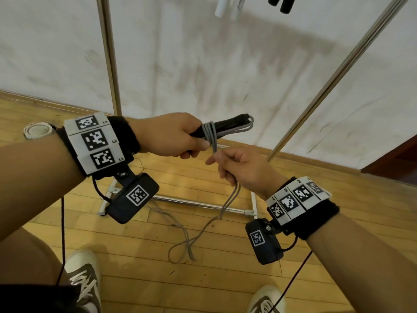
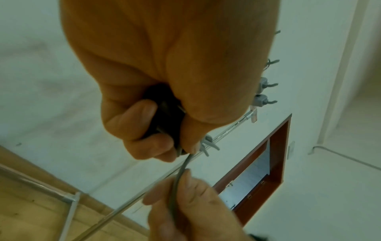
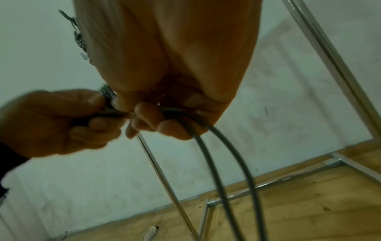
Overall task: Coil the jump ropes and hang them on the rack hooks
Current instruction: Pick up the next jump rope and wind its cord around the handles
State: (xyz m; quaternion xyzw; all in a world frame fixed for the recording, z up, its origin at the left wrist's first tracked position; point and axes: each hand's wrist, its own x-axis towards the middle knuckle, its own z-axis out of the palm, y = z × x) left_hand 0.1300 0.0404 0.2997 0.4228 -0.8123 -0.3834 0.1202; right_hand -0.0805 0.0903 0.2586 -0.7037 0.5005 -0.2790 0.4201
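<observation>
Gripping 2 black handles point(image 1: 225, 126) in left hand point(image 1: 167, 135), fingers curled tight round them, held roughly level in front of the rack point(image 1: 338, 71). Grey rope point(image 1: 211, 132) wrapped several turns round the handles, just past the left thumb.

Pinching the rope's doubled tail in right hand point(image 1: 241, 169), just below and right of the left, fingers closed on the cord. In right wrist view, 2 grey strands leaving the fist and hanging down. Tail trailing to wood floor point(image 1: 158, 256), lying in a loose loop near the rack's base bar.

Hanging at top edge of head view: white handles point(image 1: 220, 6) and black handles point(image 1: 282, 3) of other ropes, well apart from the hands. Small white coil point(image 1: 37, 130) lying on floor at left.

Showing in left wrist view: grey hooks point(image 2: 268, 84) along the rack rail, hand partly hiding them.

Reading on left wristband point(image 1: 97, 141): "L2", "L1", 3rd label too blurred. Right wristband point(image 1: 297, 197) labels unreadable; square coded tags only.
</observation>
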